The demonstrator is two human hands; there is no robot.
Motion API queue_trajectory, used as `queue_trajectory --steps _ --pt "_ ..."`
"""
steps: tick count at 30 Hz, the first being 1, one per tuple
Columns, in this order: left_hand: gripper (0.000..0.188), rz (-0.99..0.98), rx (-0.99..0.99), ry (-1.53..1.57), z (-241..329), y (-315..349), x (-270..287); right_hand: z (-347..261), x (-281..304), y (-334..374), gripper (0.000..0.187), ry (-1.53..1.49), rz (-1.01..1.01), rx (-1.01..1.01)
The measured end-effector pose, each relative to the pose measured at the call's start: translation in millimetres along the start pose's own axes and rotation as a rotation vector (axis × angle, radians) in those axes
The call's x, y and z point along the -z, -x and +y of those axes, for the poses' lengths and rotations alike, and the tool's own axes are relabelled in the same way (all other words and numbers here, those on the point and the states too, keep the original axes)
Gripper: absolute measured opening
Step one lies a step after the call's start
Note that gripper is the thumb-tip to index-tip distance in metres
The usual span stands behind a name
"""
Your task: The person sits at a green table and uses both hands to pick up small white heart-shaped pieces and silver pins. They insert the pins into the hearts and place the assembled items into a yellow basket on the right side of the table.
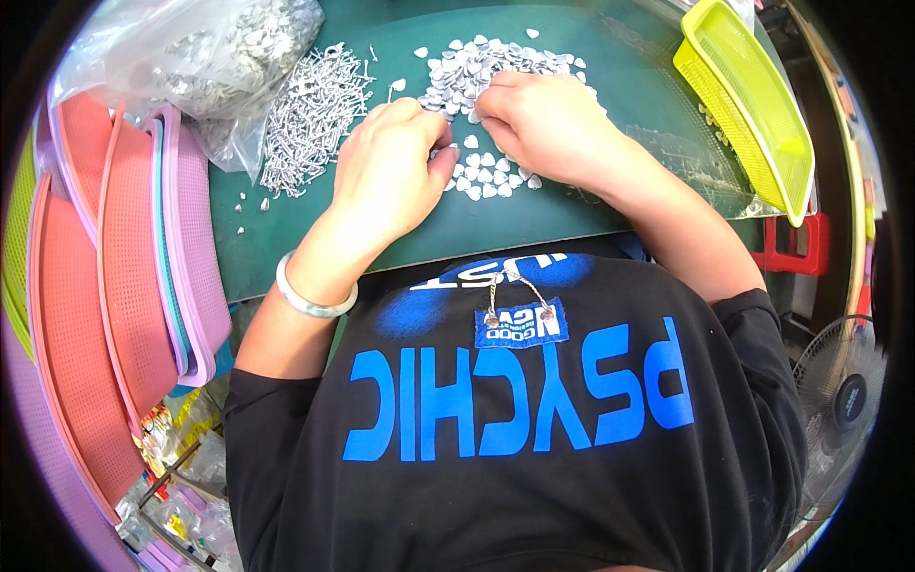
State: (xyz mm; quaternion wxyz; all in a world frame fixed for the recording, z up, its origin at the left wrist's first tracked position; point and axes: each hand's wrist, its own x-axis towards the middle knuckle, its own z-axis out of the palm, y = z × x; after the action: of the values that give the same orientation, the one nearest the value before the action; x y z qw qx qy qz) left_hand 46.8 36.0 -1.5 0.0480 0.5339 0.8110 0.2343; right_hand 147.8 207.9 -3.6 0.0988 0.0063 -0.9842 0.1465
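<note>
My left hand (393, 164) is closed over the green table (286, 238), fingers curled and thumb bent inward. Just beyond its knuckles a silvery heart-shaped piece (398, 85) shows, with a thin metal stem beside it; whether the hand grips it is unclear. My right hand (553, 124) bends its fingers down at the edge of a pile of small silvery hearts (491, 59). Its fingertips are partly hidden, and what they pinch cannot be made out. Between and below the hands lies a smaller group of hearts (491, 178). Left of them is a heap of thin metal pin-like pieces (315, 119).
A clear plastic bag (224, 76) of silvery pieces sits at the far left. Stacked pink and purple perforated baskets (143, 257) stand along the left side. At the right edge tilts a yellow-green basket (748, 110). A red stool (805, 246) and a fan (843, 396) are beyond.
</note>
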Motion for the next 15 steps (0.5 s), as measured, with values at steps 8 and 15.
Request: queue_trajectory --steps 8,15 --pt "0.012 0.179 -0.178 0.001 -1.3 -14.4 -12.8 1.4 12.2 4.7 0.016 -0.121 -0.102 -0.025" --pt "0.012 0.059 -0.219 -0.071 -5.2 -26.7 -8.6 8.1 14.5 12.1 0.015 -0.154 -0.061 -0.078"
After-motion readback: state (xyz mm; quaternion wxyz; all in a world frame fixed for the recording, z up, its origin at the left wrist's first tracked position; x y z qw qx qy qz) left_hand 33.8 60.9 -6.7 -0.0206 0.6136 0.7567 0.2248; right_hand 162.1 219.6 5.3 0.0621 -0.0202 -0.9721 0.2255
